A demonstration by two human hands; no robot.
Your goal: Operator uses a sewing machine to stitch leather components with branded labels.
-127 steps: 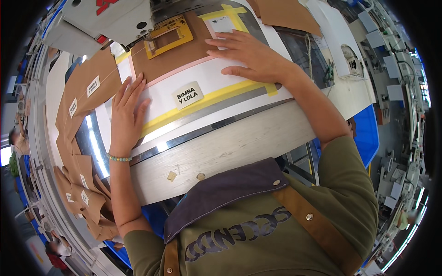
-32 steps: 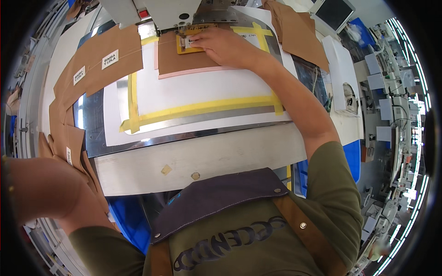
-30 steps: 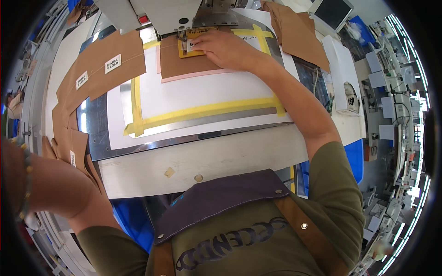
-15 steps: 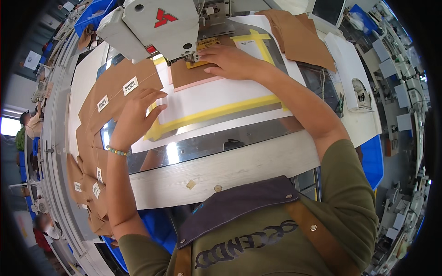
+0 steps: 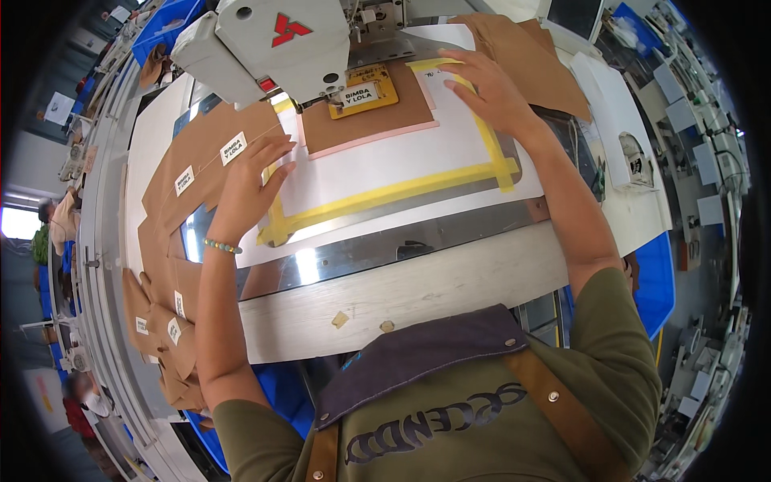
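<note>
A brown fabric piece lies on a pink backing with edges showing, under the white head of a sewing machine. On it sits a yellow rectangular frame around a white printed label. These rest on a white sheet bordered with yellow tape. My right hand, fingers spread, is over the sheet's taped far right corner, holding nothing. My left hand hovers at the sheet's left border, fingers stretched out, with nothing in it.
Brown pieces with white labels trail down the left side. More brown pieces are stacked at the back right, near a white box. A blue bin stands beside the table on the right.
My right hand has come off the yellow frame and moved right, uncovering the frame and its label. My left hand has barely shifted.
</note>
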